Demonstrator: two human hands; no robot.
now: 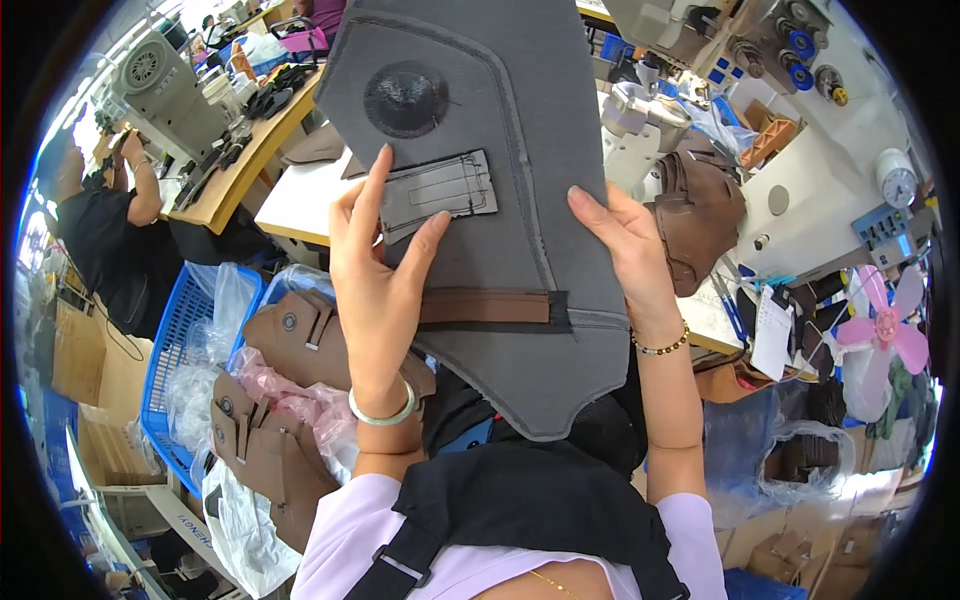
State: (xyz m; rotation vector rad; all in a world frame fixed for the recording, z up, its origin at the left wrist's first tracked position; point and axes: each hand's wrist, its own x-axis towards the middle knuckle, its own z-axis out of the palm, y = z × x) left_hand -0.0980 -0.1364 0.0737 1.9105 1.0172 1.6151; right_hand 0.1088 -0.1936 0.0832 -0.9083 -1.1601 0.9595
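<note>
A large dark grey sewn panel (560, 230) is held up in front of me, its stitched inner side showing. It bears a round black domed piece (406, 99), a small stitched grey patch (440, 192) and a brown strip (485, 307) with black edging. My right hand (632, 250) grips the panel's right edge, thumb on the near face and fingers partly hidden behind. My left hand (385, 255) lies over the left edge with thumb and forefinger spread about the grey patch. The other left fingers are curled and partly covered.
Left of me, a blue plastic basket (165, 400) holds clear wrapping, with brown sewn pieces (275, 450) beside it. A sewing machine (640, 115) and brown pieces (700, 205) stand on the right-hand table. A pink fan (885, 322) is farther right. Another person (110, 220) works at far left.
</note>
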